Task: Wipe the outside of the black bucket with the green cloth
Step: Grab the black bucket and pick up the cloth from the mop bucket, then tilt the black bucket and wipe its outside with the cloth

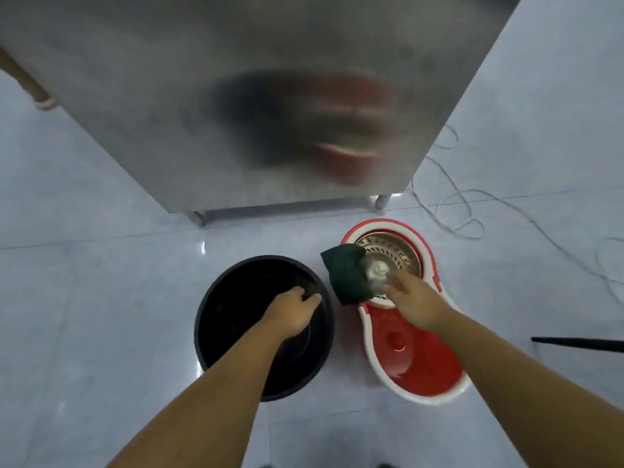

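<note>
Black bucket (216, 319) sits on the floor with the left hand (290, 312) curled over its far rim. Just right of that rim, the green cloth (344, 275) drapes the red mop bucket (405, 359); right hand (413, 304) is nearer, fingers reaching, can't tell if pinched.

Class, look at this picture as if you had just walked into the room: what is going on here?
A person is bent over two buckets standing on a tiled floor. The left hand grips the far rim of the black bucket, fingers curled inside it. The right hand reaches over the red and white mop bucket toward the green cloth, which is draped over that bucket's rim beside the metal spinner basket. Whether the fingers already touch the cloth is unclear. No wiping of the black bucket has started.
</note>
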